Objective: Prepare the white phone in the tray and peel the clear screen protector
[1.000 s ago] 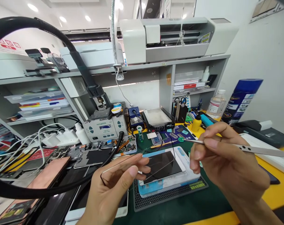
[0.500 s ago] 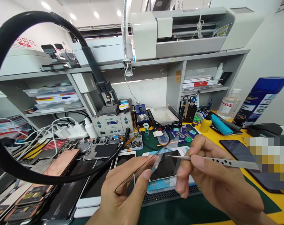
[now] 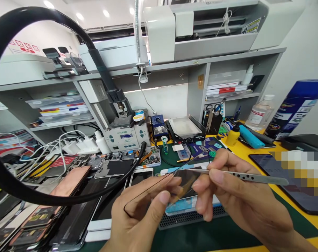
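My left hand holds a thin clear glass panel with a dark rim by its edge, tilted up in front of me. My right hand pinches metal tweezers whose tips touch the panel's upper edge near a film being lifted from it. Below both hands a white phone lies on a blue and white holder on a black grid mat.
A thick black hose loops across the left. Phone screens and back covers crowd the left bench. A rework station, small hot plate, bottles and a blue spray can stand behind. A dark phone lies at right.
The view shifted left and up. My left hand lifted the glass panel off the holder and tilted it; my right hand brought the tweezers to its edge.
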`<state>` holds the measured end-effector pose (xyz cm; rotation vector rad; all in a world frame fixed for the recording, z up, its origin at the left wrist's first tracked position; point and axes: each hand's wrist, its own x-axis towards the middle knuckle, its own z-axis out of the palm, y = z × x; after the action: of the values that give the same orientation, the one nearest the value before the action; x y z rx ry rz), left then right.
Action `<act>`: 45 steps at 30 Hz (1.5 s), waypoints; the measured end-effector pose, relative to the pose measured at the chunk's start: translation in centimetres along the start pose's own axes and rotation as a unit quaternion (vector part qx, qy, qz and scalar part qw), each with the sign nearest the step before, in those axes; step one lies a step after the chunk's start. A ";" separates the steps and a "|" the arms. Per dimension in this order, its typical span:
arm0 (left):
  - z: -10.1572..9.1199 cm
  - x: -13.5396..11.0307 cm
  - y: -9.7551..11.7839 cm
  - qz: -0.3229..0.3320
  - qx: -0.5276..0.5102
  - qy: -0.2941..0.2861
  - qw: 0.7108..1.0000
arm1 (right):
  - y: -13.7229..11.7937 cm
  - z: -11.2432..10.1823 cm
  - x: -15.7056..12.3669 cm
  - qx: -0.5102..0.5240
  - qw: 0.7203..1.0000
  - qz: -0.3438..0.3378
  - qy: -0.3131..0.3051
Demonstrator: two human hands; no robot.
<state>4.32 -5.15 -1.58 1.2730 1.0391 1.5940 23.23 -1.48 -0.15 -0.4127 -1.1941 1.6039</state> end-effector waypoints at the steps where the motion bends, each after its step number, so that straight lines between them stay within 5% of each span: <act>1: -0.1 0.0 0.0 -0.002 -0.008 -0.006 1.000 | 0.0 0.1 0.0 -0.003 1.000 0.006 0.008; 18: -0.2 0.0 -0.1 -0.023 -0.093 -0.042 0.994 | 0.3 1.0 -0.1 -0.028 0.999 -0.014 0.042; 24: -0.5 0.2 -0.2 -0.040 -0.098 -0.051 0.993 | 1.1 1.2 -0.3 -0.107 0.988 -0.085 0.069; 31: -0.8 0.2 -0.5 -0.059 -0.123 -0.060 0.989 | 2.2 2.3 -1.0 -0.231 0.942 -0.207 0.126; 45: -0.8 0.2 -0.5 -0.051 -0.124 -0.063 0.989 | 2.8 2.2 -1.0 -0.256 0.931 -0.229 0.127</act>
<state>3.61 -4.89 -2.14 1.1184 0.7875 1.4914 20.50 -3.27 -1.79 -0.5996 -1.3776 0.8022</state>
